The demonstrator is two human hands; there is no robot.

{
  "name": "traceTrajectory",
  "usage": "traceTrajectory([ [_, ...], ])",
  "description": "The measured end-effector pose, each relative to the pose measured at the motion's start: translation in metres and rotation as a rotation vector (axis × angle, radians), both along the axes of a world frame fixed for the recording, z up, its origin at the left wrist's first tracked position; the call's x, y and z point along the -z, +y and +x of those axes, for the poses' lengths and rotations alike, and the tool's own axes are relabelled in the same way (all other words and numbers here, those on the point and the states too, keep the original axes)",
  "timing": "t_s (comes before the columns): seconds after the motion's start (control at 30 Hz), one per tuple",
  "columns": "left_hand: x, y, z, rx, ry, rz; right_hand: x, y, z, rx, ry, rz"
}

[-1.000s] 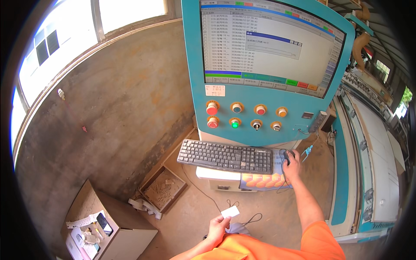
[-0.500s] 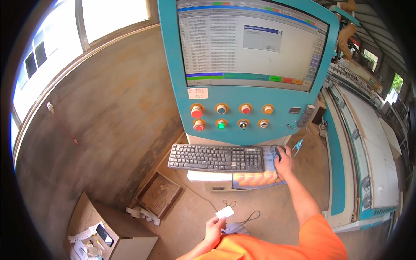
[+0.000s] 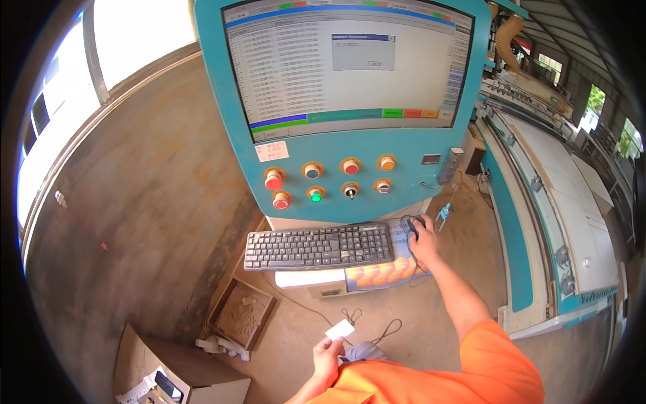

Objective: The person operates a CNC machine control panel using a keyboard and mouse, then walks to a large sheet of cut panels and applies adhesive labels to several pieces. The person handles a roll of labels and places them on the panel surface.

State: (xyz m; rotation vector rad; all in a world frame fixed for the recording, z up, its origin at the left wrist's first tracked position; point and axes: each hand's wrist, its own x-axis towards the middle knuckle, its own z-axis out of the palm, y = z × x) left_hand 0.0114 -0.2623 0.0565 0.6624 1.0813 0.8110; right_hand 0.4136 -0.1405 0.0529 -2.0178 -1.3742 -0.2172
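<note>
My right hand (image 3: pixel 424 242) rests over a black computer mouse (image 3: pixel 415 225), its fingers curled around it, on a patterned mouse pad (image 3: pixel 383 275) with orange hexagons. Left of it lies a black keyboard (image 3: pixel 316 247) on the white shelf of a teal control cabinet (image 3: pixel 367 141). Low in the picture my left hand (image 3: pixel 328 358) pinches a small white card (image 3: pixel 340 329) between thumb and fingers. Above the keyboard, the cabinet's screen (image 3: pixel 350 74) displays a list with a small dialog box over it.
Red, blue, yellow and green buttons and switches (image 3: pixel 350 190) line the cabinet panel. To the right stands a long machine bed (image 3: pixel 558 209). A wooden tray (image 3: pixel 242 314) sits on the floor by the wall; a phone (image 3: pixel 168 386) lies on a box at lower left. Cables loop across the floor.
The view has shifted, so the cabinet and screen appear further left. My right hand remains on the mouse and my left hand still holds the white card.
</note>
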Motion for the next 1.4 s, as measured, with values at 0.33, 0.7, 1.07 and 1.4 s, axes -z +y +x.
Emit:
traceTrajectory([
  [0.33, 0.012, 0.001, -0.002, -0.026, -0.031, 0.028, -0.005, -0.002, -0.003, 0.056, -0.034, -0.016],
  [0.7, 0.015, 0.002, -0.002, -0.037, -0.077, 0.051, -0.005, -0.003, -0.003, 0.088, -0.03, -0.049],
  [1.07, 0.014, 0.003, -0.001, -0.038, -0.093, 0.037, -0.009, -0.004, -0.006, 0.087, -0.013, -0.053],
  [1.4, 0.015, 0.002, -0.002, -0.041, -0.086, 0.033, -0.009, -0.005, -0.006, 0.088, -0.003, -0.082],
])
